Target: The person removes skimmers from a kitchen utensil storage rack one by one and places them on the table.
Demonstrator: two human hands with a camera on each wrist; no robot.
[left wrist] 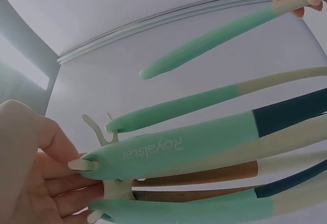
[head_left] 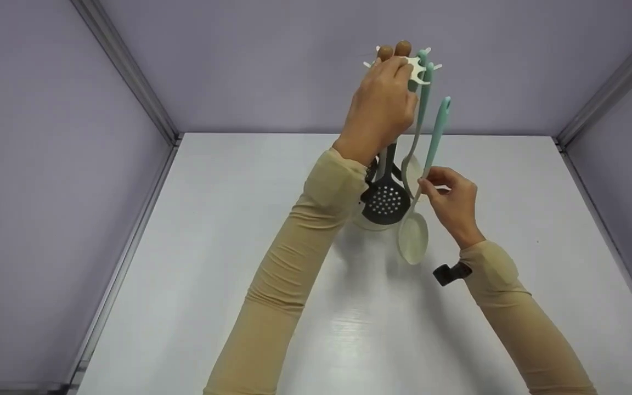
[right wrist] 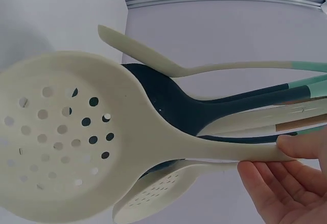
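Right hand (head_left: 450,200) pinches the cream skimmer (head_left: 413,237) by its neck, free of the rack and just right of it. Left hand (head_left: 382,107) grips the white hook rack (head_left: 416,68) at its top. Risk: my swinging skimmer may knock the hanging dark skimmer (head_left: 385,202) loose, or tip the rack.

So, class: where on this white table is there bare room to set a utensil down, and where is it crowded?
Bare stretches of the white table lie left of the left hand's sleeve, and right of the right hand, toward the wall. It is crowded mid-table, where the utensil rack, dark skimmer and held cream skimmer cluster.
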